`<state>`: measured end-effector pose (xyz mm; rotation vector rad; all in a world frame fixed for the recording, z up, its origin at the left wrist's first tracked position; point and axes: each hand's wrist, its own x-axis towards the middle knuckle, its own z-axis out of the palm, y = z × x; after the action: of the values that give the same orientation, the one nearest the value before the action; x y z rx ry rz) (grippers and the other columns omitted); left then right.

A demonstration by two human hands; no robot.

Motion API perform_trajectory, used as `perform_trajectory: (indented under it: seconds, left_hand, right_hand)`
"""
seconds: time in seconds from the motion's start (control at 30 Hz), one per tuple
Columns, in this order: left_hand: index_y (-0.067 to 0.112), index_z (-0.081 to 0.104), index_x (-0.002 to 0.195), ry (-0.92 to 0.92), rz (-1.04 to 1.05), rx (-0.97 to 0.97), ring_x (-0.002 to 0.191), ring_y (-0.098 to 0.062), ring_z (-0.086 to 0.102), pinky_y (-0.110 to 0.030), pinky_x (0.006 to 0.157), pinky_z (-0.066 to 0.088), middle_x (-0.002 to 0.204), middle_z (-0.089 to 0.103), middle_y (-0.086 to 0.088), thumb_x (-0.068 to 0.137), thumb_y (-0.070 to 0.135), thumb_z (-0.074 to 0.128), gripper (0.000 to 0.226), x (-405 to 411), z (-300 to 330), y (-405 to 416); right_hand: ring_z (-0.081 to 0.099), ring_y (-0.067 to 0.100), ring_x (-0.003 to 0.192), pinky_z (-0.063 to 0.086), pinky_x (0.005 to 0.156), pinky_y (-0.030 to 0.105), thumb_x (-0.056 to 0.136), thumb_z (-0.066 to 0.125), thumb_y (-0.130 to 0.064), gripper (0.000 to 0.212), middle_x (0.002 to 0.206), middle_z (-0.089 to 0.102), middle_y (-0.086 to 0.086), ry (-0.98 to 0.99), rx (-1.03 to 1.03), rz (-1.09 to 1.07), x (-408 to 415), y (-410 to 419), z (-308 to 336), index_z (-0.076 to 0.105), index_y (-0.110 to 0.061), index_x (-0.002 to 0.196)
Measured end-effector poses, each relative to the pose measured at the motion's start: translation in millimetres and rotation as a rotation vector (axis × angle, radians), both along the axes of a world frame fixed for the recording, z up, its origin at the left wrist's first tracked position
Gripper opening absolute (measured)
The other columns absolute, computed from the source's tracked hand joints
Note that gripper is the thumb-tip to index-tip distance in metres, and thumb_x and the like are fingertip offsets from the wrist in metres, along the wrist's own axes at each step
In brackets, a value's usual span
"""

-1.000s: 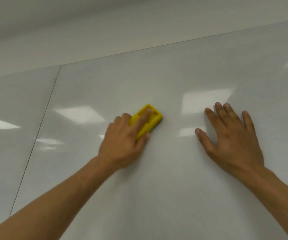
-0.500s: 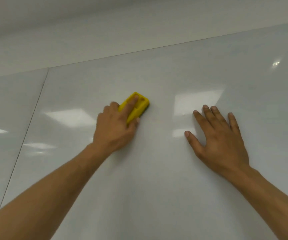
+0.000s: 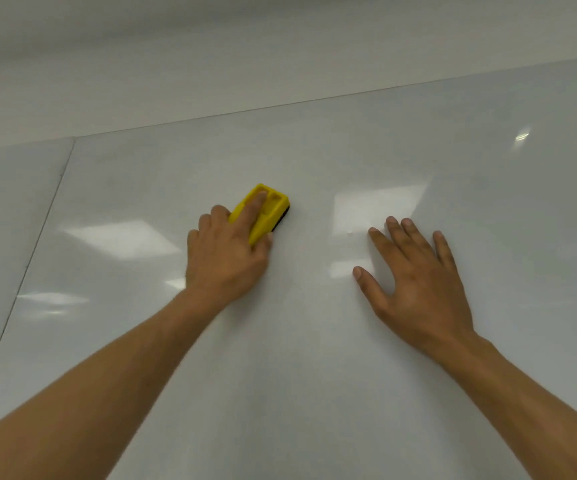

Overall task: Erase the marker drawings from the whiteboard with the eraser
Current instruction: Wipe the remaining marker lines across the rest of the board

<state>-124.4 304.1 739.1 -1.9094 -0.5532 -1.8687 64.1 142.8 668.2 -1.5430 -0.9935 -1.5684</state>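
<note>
Our right hand [image 3: 418, 285] lies flat, fingers spread, on the glossy whiteboard [image 3: 315, 375]. Further up, our left hand [image 3: 226, 258] grips the yellow eraser [image 3: 266, 213], forefinger along its back. It looks light and rigid; we'd hold its sides.

Plain off-white wall [image 3: 280, 64] filled the top of the view, with a darker grey band [image 3: 176, 15] along its upper edge. A thin horizontal seam [image 3: 315, 102] ran below the wall, rising to the right. A vertical seam [image 3: 37, 237] slanted down at left, with a separate glossy white side panel [image 3: 3, 209] beyond it. Light reflections showed on the gloss: a wide rectangular patch [image 3: 117, 237] left of centre, a brighter patch [image 3: 377, 206] right of centre, a small glint [image 3: 521, 136] far right, and faint streaks [image 3: 51, 301] near the vertical seam.
</note>
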Motion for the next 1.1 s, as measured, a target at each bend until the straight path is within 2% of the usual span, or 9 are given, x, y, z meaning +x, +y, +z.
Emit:
perform_trajectory:
  seconds: [0.07,0.17,0.23,0.4,0.57,0.77,0.9,1.0,1.1]
  left_hand:
    - [0.042,0.025,0.152,0.029,-0.001,0.086,0.100,-0.036,0.048,-0.043,0.084,0.038,0.110,0.049,-0.014,0.095,0.049,0.049,0.062,12.3,-17.1,-11.4]
    - [0.039,0.033,0.149,0.211,0.046,0.378,0.083,-0.031,0.048,-0.038,0.071,0.035,0.100,0.050,-0.009,0.093,0.051,0.041,0.058,22.4,-51.4,-18.5]
    - [0.040,0.031,0.149,0.247,0.052,0.403,0.083,-0.028,0.047,-0.037,0.071,0.035,0.101,0.050,-0.006,0.091,0.053,0.035,0.059,17.3,-45.7,-14.1]
    - [0.044,0.024,0.151,0.150,0.102,0.291,0.099,-0.032,0.047,-0.041,0.082,0.036,0.111,0.048,-0.008,0.094,0.056,0.035,0.060,-5.0,8.2,9.3]
    - [0.046,0.020,0.151,0.013,0.057,0.132,0.108,-0.030,0.042,-0.041,0.088,0.030,0.118,0.044,-0.009,0.097,0.049,0.043,0.059,-8.1,52.2,21.6]
    - [0.042,0.021,0.151,0.070,0.067,0.306,0.104,-0.031,0.042,-0.042,0.086,0.031,0.123,0.042,-0.010,0.097,0.049,0.043,0.059,20.4,45.2,0.2]
    - [0.041,0.020,0.152,0.117,0.064,0.368,0.103,-0.032,0.044,-0.042,0.084,0.032,0.123,0.043,-0.010,0.097,0.049,0.042,0.059,23.9,52.8,-2.2]
    - [0.042,0.019,0.152,0.045,0.074,0.240,0.114,-0.035,0.043,-0.046,0.093,0.034,0.130,0.042,-0.013,0.098,0.049,0.042,0.060,4.9,81.7,14.1]
    - [0.042,0.021,0.152,-0.088,0.081,0.064,0.122,-0.039,0.042,-0.050,0.101,0.034,0.135,0.041,-0.017,0.097,0.049,0.044,0.060,-33.1,104.2,51.4]
  right_hand:
    - [0.020,0.017,0.151,0.006,0.125,0.046,0.092,0.029,-0.059,0.070,0.160,0.032,0.004,0.016,0.026,0.038,-3.3,1.1,-0.1,0.043,-0.021,0.149]
    - [0.031,0.022,0.148,0.015,0.122,0.052,0.091,0.042,-0.048,0.061,0.155,0.042,0.007,0.010,0.086,0.058,-11.5,7.0,-1.9,0.051,-0.017,0.143]
    - [0.036,0.026,0.145,0.021,0.120,0.056,0.091,0.045,-0.045,0.058,0.152,0.046,0.009,-0.038,0.098,0.027,-16.9,13.0,-2.1,0.055,-0.015,0.140]
    - [0.028,0.022,0.149,0.017,0.122,0.051,0.092,0.024,-0.057,0.070,0.157,0.038,0.006,-0.046,-0.001,-0.009,-22.3,21.5,11.7,0.048,-0.020,0.146]
    - [0.029,0.022,0.149,0.016,0.122,0.053,0.094,0.023,-0.057,0.069,0.157,0.039,0.006,-0.048,0.009,-0.034,-23.5,27.1,15.1,0.047,-0.020,0.147]
    - [0.034,0.025,0.146,0.020,0.120,0.056,0.091,0.027,-0.054,0.069,0.153,0.045,0.010,-0.021,0.058,-0.057,-29.1,31.2,15.9,0.052,-0.016,0.142]
    - [0.018,0.032,0.151,0.008,0.123,0.052,0.088,0.023,-0.060,0.075,0.159,0.030,0.017,0.089,0.048,-0.054,-51.0,50.0,20.8,0.043,-0.021,0.149]
    - [0.009,0.026,0.153,-0.001,0.123,0.052,0.088,0.012,-0.063,0.078,0.165,0.017,0.009,0.065,0.021,-0.072,-54.8,59.3,20.9,0.032,-0.025,0.154]
    - [0.012,0.024,0.153,0.002,0.123,0.052,0.089,0.013,-0.064,0.077,0.164,0.021,0.005,0.044,0.040,-0.059,-50.0,57.6,19.2,0.035,-0.025,0.153]
